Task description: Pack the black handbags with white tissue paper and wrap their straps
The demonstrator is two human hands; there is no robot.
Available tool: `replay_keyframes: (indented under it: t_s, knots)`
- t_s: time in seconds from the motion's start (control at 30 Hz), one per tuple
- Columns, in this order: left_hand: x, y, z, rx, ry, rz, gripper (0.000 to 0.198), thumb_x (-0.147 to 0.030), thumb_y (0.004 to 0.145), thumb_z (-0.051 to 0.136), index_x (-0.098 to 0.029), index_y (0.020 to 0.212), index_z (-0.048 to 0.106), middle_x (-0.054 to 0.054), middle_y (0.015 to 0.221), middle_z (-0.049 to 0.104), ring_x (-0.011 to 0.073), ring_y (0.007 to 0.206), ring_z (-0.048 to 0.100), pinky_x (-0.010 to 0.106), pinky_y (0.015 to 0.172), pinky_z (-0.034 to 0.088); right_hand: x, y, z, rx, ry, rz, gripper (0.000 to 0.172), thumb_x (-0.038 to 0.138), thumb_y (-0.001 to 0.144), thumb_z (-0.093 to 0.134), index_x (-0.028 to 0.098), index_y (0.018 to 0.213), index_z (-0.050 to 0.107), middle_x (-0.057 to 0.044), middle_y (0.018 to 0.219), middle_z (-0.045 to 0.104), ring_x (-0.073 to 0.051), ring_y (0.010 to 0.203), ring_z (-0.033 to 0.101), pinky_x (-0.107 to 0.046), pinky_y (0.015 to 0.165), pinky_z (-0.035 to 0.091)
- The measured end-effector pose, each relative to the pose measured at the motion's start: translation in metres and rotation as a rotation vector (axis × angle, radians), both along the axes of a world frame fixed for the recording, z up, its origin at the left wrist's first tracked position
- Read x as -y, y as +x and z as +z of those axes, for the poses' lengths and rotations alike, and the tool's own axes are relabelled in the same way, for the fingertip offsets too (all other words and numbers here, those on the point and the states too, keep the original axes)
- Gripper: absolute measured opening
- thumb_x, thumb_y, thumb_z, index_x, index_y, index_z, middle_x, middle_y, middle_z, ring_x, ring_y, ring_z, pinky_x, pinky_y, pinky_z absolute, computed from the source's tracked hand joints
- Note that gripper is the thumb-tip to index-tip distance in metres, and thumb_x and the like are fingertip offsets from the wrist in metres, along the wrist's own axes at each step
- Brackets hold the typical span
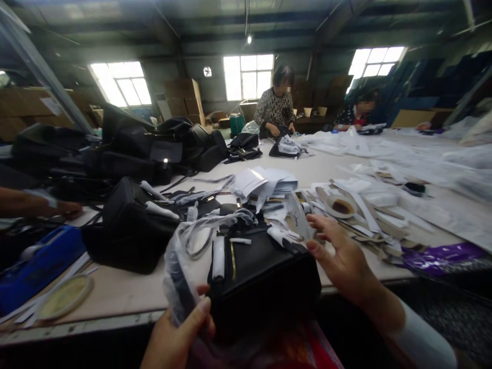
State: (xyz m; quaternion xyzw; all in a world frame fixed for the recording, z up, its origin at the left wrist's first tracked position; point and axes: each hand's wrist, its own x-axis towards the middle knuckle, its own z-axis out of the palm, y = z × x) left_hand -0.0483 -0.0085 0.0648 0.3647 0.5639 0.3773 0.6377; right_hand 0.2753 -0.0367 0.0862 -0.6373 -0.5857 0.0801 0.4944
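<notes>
A black handbag (pixel 265 269) lies tilted at the table's front edge, close to my body. White wrapping (pixel 219 256) covers a strap part on its left side, beside a gold zip (pixel 232 260). My left hand (pixel 188 328) pinches the bag's left corner between thumb and fingers. Clear plastic wrap (pixel 175 271) runs up from that hand and over the bag's strap. On the other side, my right hand (pixel 340 256) is raised just off the bag's right end, fingers apart and holding nothing. The bag's lower part is in shadow.
Another black handbag (pixel 130 230) stands to the left, near a blue box (pixel 42 266) and a tape roll (pixel 65 297). Behind are piled black bags (pixel 154 148) and white papers (pixel 265 182). Cardboard strips (pixel 369 215) and purple plastic (pixel 446 259) lie right. A co-worker's hand (pixel 69 209) reaches in left.
</notes>
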Motion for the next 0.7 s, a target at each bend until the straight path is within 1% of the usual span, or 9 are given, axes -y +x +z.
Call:
replay_keyframes:
  t_s: [0.03, 0.1, 0.17, 0.23, 0.37, 0.47, 0.57, 0.63, 0.7]
  knots:
    - [-0.002, -0.003, -0.007, -0.081, 0.014, 0.032, 0.083, -0.060, 0.066, 0.086, -0.013, 0.128, 0.058, -0.002, 0.060, 0.062, 0.0177, 0.058, 0.060, 0.025, 0.055, 0.047, -0.003, 0.011, -0.010, -0.077, -0.103, 0.008, 0.065, 0.062, 0.093, 0.056, 0.016, 0.139, 0.057, -0.019, 0.134, 0.061, -0.034, 0.119, 0.061, -0.052, 0.103, 0.050]
    - [-0.007, -0.006, -0.021, -0.246, 0.056, 0.033, 0.079, -0.059, 0.066, 0.085, -0.013, 0.126, 0.061, 0.002, 0.070, 0.069, 0.0214, 0.066, 0.065, 0.028, 0.058, 0.051, -0.004, 0.021, -0.030, -0.194, -0.292, 0.132, 0.072, 0.067, 0.091, 0.054, 0.014, 0.139, 0.057, -0.019, 0.131, 0.065, -0.034, 0.117, 0.063, -0.052, 0.101, 0.050]
    - [-0.013, -0.005, -0.028, -0.422, 0.113, -0.003, 0.074, -0.056, 0.064, 0.085, -0.014, 0.121, 0.065, 0.007, 0.085, 0.074, 0.0277, 0.079, 0.070, 0.033, 0.064, 0.055, -0.002, 0.018, -0.042, -0.254, -0.371, 0.245, 0.072, 0.067, 0.090, 0.056, 0.013, 0.138, 0.059, -0.018, 0.130, 0.066, -0.034, 0.120, 0.061, -0.050, 0.104, 0.048]
    - [-0.021, -0.005, -0.026, -0.559, 0.176, -0.036, 0.066, -0.053, 0.062, 0.085, -0.014, 0.114, 0.070, 0.011, 0.098, 0.076, 0.0325, 0.091, 0.071, 0.038, 0.072, 0.058, 0.004, 0.007, -0.044, -0.277, -0.386, 0.274, 0.065, 0.064, 0.092, 0.056, 0.014, 0.134, 0.063, -0.015, 0.125, 0.069, -0.033, 0.114, 0.064, -0.047, 0.101, 0.050]
    - [-0.040, -0.006, -0.012, -0.757, 0.299, -0.049, 0.050, -0.054, 0.061, 0.084, -0.015, 0.091, 0.074, 0.009, 0.085, 0.077, 0.0334, 0.083, 0.072, 0.038, 0.069, 0.058, 0.022, -0.008, -0.044, -0.241, -0.418, 0.208, 0.051, 0.058, 0.096, 0.053, 0.015, 0.116, 0.070, -0.011, 0.104, 0.075, -0.029, 0.093, 0.068, -0.038, 0.083, 0.054]
    - [-0.046, -0.006, -0.018, -0.734, 0.314, -0.095, 0.046, -0.052, 0.061, 0.084, -0.015, 0.088, 0.074, 0.008, 0.077, 0.076, 0.0318, 0.076, 0.072, 0.036, 0.064, 0.058, 0.037, -0.008, -0.068, -0.221, -0.429, 0.191, 0.046, 0.057, 0.096, 0.053, 0.015, 0.102, 0.072, -0.009, 0.094, 0.075, -0.028, 0.087, 0.067, -0.036, 0.078, 0.054]
    - [-0.041, -0.006, -0.037, -0.604, 0.228, -0.097, 0.054, -0.050, 0.064, 0.083, -0.014, 0.103, 0.074, 0.008, 0.081, 0.076, 0.0314, 0.079, 0.073, 0.035, 0.063, 0.059, 0.049, -0.007, -0.096, -0.250, -0.499, 0.230, 0.050, 0.057, 0.097, 0.049, 0.014, 0.098, 0.073, -0.010, 0.090, 0.075, -0.029, 0.086, 0.068, -0.037, 0.078, 0.055]
    - [-0.035, -0.008, -0.046, -0.572, 0.189, -0.077, 0.060, -0.050, 0.064, 0.083, -0.013, 0.111, 0.073, 0.010, 0.088, 0.077, 0.0318, 0.084, 0.074, 0.036, 0.066, 0.060, 0.053, -0.005, -0.100, -0.206, -0.521, 0.216, 0.051, 0.056, 0.099, 0.046, 0.012, 0.108, 0.071, -0.012, 0.095, 0.075, -0.030, 0.089, 0.069, -0.039, 0.079, 0.056]
    - [-0.030, -0.008, -0.047, -0.562, 0.174, -0.067, 0.063, -0.051, 0.064, 0.083, -0.012, 0.112, 0.072, 0.010, 0.091, 0.077, 0.0318, 0.087, 0.074, 0.036, 0.069, 0.060, 0.052, -0.005, -0.088, -0.075, -0.395, 0.123, 0.054, 0.053, 0.099, 0.049, 0.011, 0.128, 0.063, -0.017, 0.116, 0.071, -0.032, 0.104, 0.067, -0.043, 0.087, 0.056]
